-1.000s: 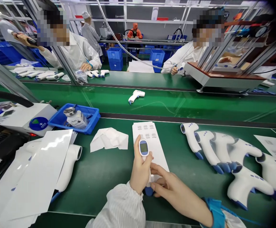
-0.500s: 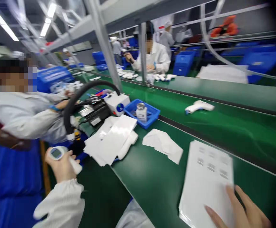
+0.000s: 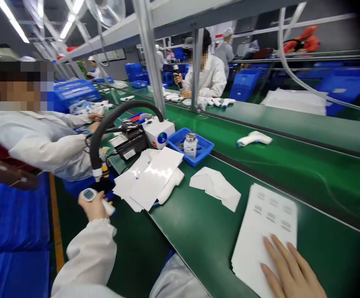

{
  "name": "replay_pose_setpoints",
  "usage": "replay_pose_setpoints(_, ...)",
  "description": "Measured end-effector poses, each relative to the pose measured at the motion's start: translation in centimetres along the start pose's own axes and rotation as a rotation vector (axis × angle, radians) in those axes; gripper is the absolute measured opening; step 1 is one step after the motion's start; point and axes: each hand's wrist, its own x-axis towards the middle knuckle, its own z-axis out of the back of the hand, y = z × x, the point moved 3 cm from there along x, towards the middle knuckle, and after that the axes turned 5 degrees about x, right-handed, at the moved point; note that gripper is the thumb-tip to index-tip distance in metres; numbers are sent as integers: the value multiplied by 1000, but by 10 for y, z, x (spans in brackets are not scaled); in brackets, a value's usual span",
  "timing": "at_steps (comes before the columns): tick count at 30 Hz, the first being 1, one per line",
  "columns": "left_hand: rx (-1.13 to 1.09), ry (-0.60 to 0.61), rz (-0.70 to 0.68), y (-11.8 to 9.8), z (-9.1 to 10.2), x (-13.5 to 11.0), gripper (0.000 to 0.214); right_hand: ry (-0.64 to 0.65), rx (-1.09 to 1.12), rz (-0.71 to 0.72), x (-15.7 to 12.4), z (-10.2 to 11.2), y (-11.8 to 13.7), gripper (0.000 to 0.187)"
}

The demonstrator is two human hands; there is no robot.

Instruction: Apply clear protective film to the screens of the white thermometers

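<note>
My left hand (image 3: 94, 206) is closed round a white handheld infrared thermometer (image 3: 88, 194), its small display facing up, held off the table's front edge. Flat on a stack of white label sheets (image 3: 268, 223) lies my right hand (image 3: 291, 269), fingers spread. Printed blocks of text show on the top sheet. Left of that stack is a crumpled piece of white paper (image 3: 215, 186). Loose white sheets (image 3: 155, 178) partly cover another white thermometer (image 3: 171, 185) near the table edge.
A blue tray (image 3: 205, 155) holds a white bottle (image 3: 190, 145). Beside it stand a white box (image 3: 159, 131) and a black hose (image 3: 94, 145). A thermometer (image 3: 254, 139) lies on the green conveyor belt (image 3: 307, 165). One co-worker (image 3: 37, 132) sits at left, another (image 3: 211, 74) across the belt.
My right hand has moved left and inward, now flat on the label stack. My left hand, with the thermometer, has shifted slightly right. The belt's thermometer sits slightly further left.
</note>
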Motion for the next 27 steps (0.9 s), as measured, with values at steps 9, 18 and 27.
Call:
replay_pose_setpoints(9, -84, 890, 45, -13, -32, -215, 85, 212, -47, -243, 22, 34, 30, 51)
replay_pose_setpoints(18, 105, 1673, 152, 34, -83, -369, 71, 151, 155, -320, 31, 41, 21, 40)
replay_pose_setpoints(27, 191, 1675, 112, 33, -92, -373, 70, -120, 412, -568, 63, 50, -52, 18)
